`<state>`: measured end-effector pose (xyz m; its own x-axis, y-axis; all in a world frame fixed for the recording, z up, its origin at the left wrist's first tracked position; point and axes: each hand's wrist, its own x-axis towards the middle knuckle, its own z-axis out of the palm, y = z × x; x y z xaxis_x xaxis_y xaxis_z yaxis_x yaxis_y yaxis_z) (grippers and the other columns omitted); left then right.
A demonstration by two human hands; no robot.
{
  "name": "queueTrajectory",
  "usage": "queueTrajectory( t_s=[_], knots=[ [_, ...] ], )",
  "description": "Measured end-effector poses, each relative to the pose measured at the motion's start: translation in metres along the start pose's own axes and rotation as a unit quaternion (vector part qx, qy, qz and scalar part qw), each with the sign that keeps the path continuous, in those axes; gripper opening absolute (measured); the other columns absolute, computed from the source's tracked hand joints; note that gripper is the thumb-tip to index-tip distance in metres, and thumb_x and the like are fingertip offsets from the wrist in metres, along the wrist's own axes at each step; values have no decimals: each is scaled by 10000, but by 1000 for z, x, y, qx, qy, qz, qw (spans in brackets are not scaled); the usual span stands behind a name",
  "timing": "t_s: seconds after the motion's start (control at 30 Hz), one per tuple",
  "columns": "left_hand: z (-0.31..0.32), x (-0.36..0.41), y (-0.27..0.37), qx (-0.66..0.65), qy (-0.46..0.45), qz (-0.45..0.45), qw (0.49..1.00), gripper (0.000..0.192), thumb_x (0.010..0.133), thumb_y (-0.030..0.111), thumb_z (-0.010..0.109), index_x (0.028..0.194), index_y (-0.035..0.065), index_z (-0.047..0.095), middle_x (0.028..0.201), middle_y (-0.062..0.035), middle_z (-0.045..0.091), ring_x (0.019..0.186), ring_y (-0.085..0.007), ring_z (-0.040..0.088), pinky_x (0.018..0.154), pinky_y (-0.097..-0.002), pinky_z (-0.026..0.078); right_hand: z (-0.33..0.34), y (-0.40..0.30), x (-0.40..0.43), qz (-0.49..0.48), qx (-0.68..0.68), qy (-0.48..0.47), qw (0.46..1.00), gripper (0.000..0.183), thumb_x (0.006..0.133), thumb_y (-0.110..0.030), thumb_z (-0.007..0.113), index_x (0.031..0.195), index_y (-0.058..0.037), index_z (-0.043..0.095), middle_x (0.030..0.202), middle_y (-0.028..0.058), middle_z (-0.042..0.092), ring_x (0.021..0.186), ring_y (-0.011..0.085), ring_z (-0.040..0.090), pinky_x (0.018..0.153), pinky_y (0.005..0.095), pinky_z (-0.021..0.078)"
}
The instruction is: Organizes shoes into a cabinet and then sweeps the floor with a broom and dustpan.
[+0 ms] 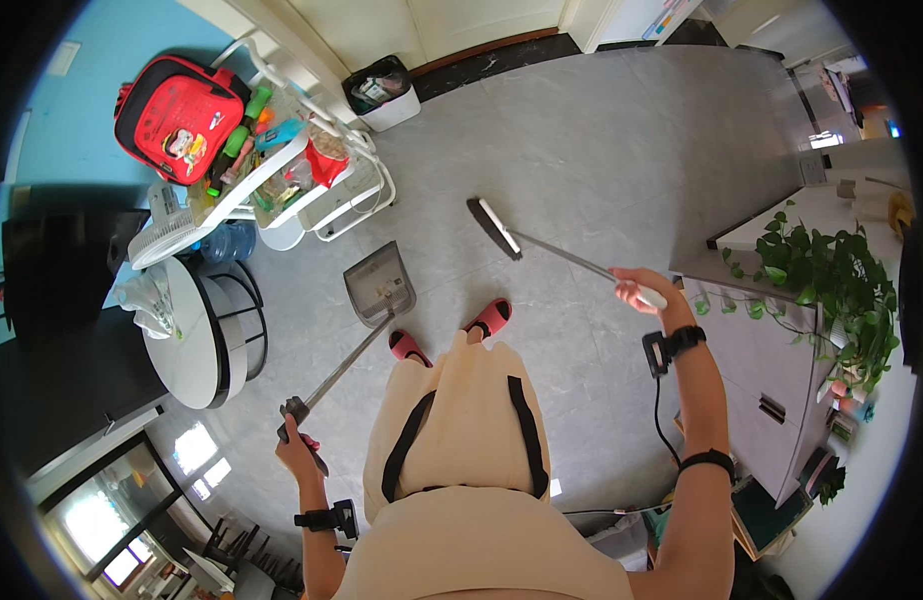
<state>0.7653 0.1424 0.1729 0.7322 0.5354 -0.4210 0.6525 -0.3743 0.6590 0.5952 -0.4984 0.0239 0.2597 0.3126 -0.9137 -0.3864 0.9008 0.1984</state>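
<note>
My left hand [299, 450] grips the dark handle of a long-handled dustpan [375, 274]. Its grey pan lies on the tiled floor, ahead and to the left of my pink slippers [493, 318], with some small bits visible in it. In my right hand [641, 289] is the white grip of a broom [559, 259]. The broom's metal stick slants away to a white head with dark bristles [493, 229], which is apart from the dustpan, to its right. Whether the bristles touch the floor is hard to tell.
At the left stand a white trolley [371, 214] loaded with a red backpack [180, 124], a fan [161, 236] and a round side table [180, 352]. A bin [383, 94] is by the door. A cabinet [754, 360] with a trailing plant [821, 262] is on the right.
</note>
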Motion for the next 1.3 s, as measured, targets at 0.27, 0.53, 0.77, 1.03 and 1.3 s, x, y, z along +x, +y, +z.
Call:
queueTrajectory(
  t_s=[0.27, 0.53, 0.77, 1.03, 1.3],
  knots=[
    [49, -17, 43, 39, -71, 64, 995, 450, 832, 414, 644, 611, 45, 509, 472, -7, 452, 379, -113, 456, 386, -237, 384, 4, 20, 29, -23, 68, -89, 993, 192, 891, -209, 577, 1043, -121, 499, 739, 81, 480, 467, 71, 448, 361, 166, 366],
    [100, -18, 88, 43, -154, 105, 982, 407, 835, 402, 641, 658, 49, 543, 484, -8, 464, 386, -107, 457, 393, -235, 378, -12, 167, -61, -214, -85, 23, 973, 498, 886, -198, 581, 1349, -212, 398, 735, 5, 490, 565, 51, 474, 424, 163, 381],
    [160, 0, 134, 52, -205, 145, 967, 423, 833, 401, 649, 618, 59, 524, 475, 0, 456, 388, -103, 459, 393, -230, 388, -29, 296, -101, -105, 112, 8, 988, 207, 903, -166, 490, 1055, -29, 458, 674, 18, 459, 523, 76, 417, 434, 199, 356],
    [227, 48, 206, 93, -292, 189, 933, 408, 845, 375, 639, 628, 49, 523, 492, -7, 457, 384, -107, 452, 381, -230, 392, 11, 374, 12, -24, 593, -40, 804, 175, 826, -163, 493, 704, -59, 426, 571, 0, 378, 445, 96, 386, 406, 207, 357],
    [277, 109, 283, 150, -321, 205, 912, 409, 861, 355, 621, 617, 47, 507, 489, -6, 446, 389, -108, 450, 390, -241, 400, 65, 227, 238, -240, 512, 98, 819, 173, 836, -214, 488, 759, -68, 435, 705, 61, 472, 585, 178, 505, 572, 302, 462]
  ],
)
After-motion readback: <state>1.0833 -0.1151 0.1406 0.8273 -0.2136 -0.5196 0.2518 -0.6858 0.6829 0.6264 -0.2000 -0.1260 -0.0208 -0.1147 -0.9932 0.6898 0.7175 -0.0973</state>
